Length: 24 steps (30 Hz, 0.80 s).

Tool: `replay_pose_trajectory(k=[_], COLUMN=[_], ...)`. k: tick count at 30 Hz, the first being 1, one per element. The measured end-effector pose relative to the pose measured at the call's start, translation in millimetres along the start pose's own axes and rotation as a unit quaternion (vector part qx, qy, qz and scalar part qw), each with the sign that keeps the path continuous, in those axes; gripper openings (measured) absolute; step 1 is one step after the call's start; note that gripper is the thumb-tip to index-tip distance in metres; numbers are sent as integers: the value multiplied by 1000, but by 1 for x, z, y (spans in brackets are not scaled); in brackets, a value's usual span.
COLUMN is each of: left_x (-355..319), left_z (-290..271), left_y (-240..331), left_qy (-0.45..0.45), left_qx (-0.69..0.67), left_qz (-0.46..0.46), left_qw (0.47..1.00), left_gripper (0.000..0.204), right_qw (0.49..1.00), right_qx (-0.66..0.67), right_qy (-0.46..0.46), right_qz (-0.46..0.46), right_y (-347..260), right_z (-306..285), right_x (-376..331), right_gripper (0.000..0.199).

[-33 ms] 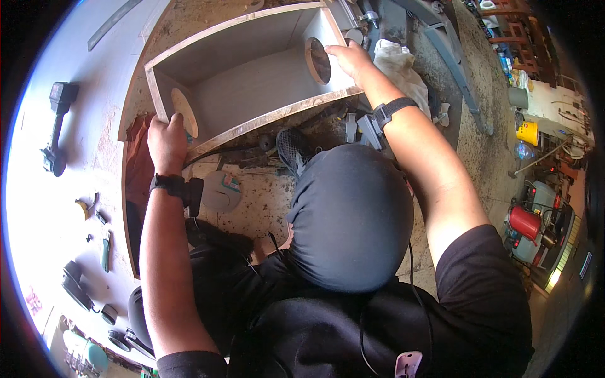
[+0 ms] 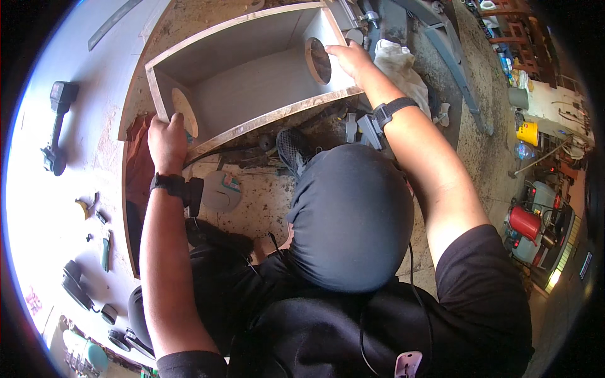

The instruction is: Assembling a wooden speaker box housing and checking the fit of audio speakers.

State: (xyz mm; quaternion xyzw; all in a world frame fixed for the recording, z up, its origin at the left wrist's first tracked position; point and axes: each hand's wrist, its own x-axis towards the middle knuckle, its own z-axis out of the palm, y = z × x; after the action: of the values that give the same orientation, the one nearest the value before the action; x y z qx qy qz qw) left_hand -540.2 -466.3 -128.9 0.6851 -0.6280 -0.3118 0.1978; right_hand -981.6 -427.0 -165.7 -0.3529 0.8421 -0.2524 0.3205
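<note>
Both my hands grip an open-fronted wooden box (image 2: 252,72), grey-white inside with raw wood edges and a round hole in each end panel. It is held tilted, its right end higher in the picture. My left hand (image 2: 167,142) is closed on the near corner of the left end panel. At the other end, my right hand (image 2: 350,60) clasps the right panel, the thumb beside the round hole (image 2: 317,61). The fingers behind both panels are hidden. My bent knee (image 2: 353,217) in dark trousers lies below the box.
On the white worktop (image 2: 79,189) at left lie a dark power tool (image 2: 58,126), a green-handled cutter (image 2: 106,251) and a tape measure (image 2: 82,208). A round white lid-like thing (image 2: 222,191) is on the floor. At right are a white cloth (image 2: 400,66), a grey metal frame (image 2: 457,69) and a yellow can (image 2: 527,133).
</note>
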Motion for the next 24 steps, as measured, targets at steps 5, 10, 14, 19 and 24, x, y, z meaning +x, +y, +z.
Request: replay_pose_trajectory(k=[5,10,14,19,24], left_x=[0,0,-1,1,1], left_z=[-4,-2,-1,0,-1], left_y=[1,2,6,0,-1], left_qy=[-24,-13,-10,-6,-6], left_qx=[-19,6,0,9,10], left_qz=[-6,-4,-11,-11,-5], left_qw=[1000,1000,1000,1000,1000], left_gripper=[45,44,44,45,45], right_qw=[1000,995,998,997,998], right_qx=[20,89,56,68,50], right_qy=[-15,-46,-30,-35,-32], right_qz=[6,9,7,13,16], right_y=[2,6,8,2,1], right_z=[2,3,1,2,4], right_x=[0,2,5,0,2], right_gripper=[73,63,59,60,52])
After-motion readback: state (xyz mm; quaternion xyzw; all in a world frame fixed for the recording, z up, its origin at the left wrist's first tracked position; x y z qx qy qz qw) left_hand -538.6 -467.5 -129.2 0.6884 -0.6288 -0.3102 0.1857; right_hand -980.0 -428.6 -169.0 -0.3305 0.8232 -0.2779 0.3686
